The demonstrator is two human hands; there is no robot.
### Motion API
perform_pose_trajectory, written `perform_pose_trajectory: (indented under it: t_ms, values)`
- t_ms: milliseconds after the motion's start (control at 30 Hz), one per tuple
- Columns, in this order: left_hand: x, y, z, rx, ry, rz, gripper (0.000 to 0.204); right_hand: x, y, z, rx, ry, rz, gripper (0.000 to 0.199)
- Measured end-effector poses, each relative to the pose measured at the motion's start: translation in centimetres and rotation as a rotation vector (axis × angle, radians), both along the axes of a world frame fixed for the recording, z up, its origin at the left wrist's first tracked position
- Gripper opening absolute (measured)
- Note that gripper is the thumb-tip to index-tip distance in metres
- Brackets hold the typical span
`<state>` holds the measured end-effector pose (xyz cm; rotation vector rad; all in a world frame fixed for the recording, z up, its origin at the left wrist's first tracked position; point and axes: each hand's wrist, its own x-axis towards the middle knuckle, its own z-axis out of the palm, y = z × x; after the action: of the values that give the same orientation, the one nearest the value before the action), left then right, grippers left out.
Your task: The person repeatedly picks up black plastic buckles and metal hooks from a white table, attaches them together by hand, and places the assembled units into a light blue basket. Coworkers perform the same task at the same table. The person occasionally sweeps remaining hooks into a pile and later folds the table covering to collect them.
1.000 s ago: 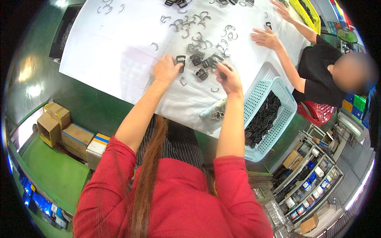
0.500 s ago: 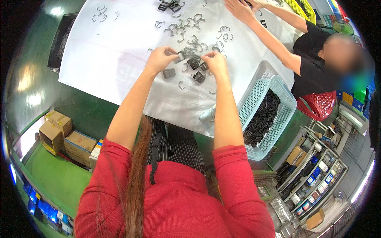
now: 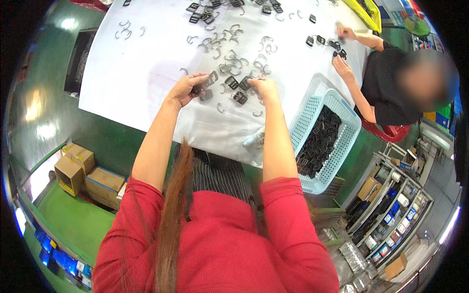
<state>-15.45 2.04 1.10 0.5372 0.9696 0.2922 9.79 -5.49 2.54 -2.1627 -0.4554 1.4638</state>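
Note:
In my left hand [image 3: 184,89] a black plastic strap buckle [image 3: 212,78] is pinched between thumb and fingers, held above the white-covered table. My right hand [image 3: 266,89] has its thumb and fingertips closed on another black buckle [image 3: 246,83], partly covered by the fingers. Between the two hands lie more black buckles [image 3: 240,97]. Just beyond them, thin grey C-shaped clips [image 3: 232,63] are scattered in a loose pile. One darker flat piece [image 3: 206,94] rests under my left fingers; what it is I cannot make out.
To the right stands a light blue perforated basket [image 3: 352,128] filled with black buckles. Across the table's right side a co-worker's hands [image 3: 345,67] handle more buckles. Another buckle heap [image 3: 205,12] lies at the far edge, near a yellow basket [image 3: 372,22]. Cardboard boxes [image 3: 104,184] sit at lower left.
My left hand has drawn slightly left, its buckle now tilted up in the fingers. My right hand has closed in on a buckle. The co-worker's hands have moved right, toward the table's edge.

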Motion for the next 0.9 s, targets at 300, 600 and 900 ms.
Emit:
perform_pose_trajectory:
  t_ms: [300,600,900]
  values:
    - [19.1,-12.0,4.6,0.134,-0.097,-0.411,0.028,9.5,-17.3,8.9,0.137,-0.307,-0.279,0.026]
    - [20.1,-9.6,3.2,1.111,0.335,-0.187,0.033,13.2,-23.8,9.3,-0.104,-1.214,0.090,0.028]
    - [10.0,-4.1,-2.8,1.211,1.022,-0.407,0.040,-0.2,-0.7,-2.0,0.536,-0.806,0.783,0.017]
